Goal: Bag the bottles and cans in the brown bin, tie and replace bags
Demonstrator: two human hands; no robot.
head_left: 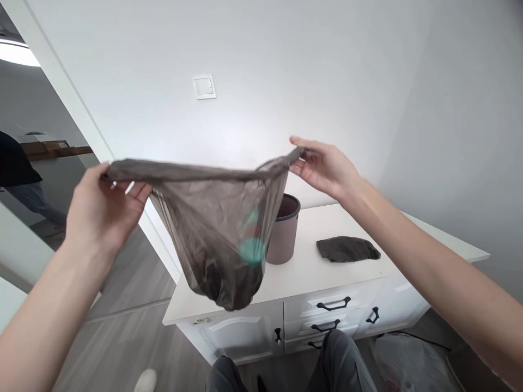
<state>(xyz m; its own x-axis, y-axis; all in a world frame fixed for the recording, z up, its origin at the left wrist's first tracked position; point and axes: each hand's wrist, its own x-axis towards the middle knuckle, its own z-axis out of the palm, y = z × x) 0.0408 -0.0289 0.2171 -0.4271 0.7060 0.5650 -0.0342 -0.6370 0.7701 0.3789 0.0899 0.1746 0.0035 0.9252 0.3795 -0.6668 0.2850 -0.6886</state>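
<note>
A dark translucent garbage bag [204, 228] hangs stretched between my two hands, its rim pulled taut and its lower end bunched. My left hand [108, 204] grips the rim at the left end, with fingers curled under it. At the other end my right hand [321, 166] pinches the rim between thumb and fingers. Behind the bag, partly hidden by it, a mauve trash can [286, 231] stands upright on the white cabinet. A teal patch shows through the thin plastic; what it belongs to I cannot make out. Right of the can lies a folded dark plastic bag [347, 249].
The white cabinet [261, 310] has black handles and stands against the wall. A light switch [204, 86] is on the wall. A person [24, 174] is beyond the doorway at left. A clear plastic bag [411, 362] sits on the floor at lower right.
</note>
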